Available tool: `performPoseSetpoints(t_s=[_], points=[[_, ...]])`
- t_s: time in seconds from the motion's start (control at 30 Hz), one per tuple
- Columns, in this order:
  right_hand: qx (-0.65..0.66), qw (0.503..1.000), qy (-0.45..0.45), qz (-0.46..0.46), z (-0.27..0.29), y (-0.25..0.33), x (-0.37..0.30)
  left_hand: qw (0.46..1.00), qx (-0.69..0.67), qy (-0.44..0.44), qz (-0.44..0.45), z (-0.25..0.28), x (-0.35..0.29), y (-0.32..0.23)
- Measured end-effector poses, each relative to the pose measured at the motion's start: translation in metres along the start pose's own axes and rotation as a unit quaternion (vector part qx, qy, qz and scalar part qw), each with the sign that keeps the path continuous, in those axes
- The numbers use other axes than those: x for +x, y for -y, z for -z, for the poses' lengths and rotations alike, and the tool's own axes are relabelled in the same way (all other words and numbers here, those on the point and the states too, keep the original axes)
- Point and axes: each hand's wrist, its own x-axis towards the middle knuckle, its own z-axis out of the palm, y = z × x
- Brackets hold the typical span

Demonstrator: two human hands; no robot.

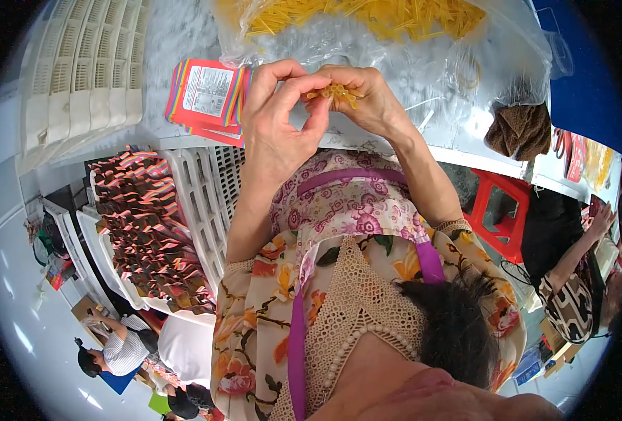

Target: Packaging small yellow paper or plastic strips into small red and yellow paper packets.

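Note:
Above the table's near edge, both my hands meet around a small bundle of thin yellow plastic sticks (339, 93) with rounded ends. My right hand (370, 98) is closed round the bundle, its ends pointing toward me. From the other side my left hand (279, 119) pinches at the same ends with thumb and fingertips. Part of the bundle is hidden inside my right palm. Just left of my left hand lies a stack of red cards (202, 95) with striped edges and a white label. Beyond my hands, many loose yellow sticks (395, 17) lie on a clear plastic bag (423, 59).
Stacked white plastic crates (79, 84) stand at the far left. A white basket (185, 203) below holds rows of striped packs (146, 231). On the right are a brown cloth (518, 132), a red stool (500, 210) and another person's arm (577, 245). More people work at lower left.

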Motion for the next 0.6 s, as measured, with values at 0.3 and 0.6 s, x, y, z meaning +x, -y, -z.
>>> performPoseSetpoints(t_s=[0.3,0.6], points=[[0.035,0.999,0.000,-0.005,-0.0019,0.0051,-0.0001,0.999,0.012,-0.028,-0.018,-0.0036,-0.0006,0.0001],[0.036,0.999,0.007,0.001,-0.0009,0.0022,-0.0004,0.999,-0.003,-0.040,-0.021,-0.0066,-0.0035,0.0033]])
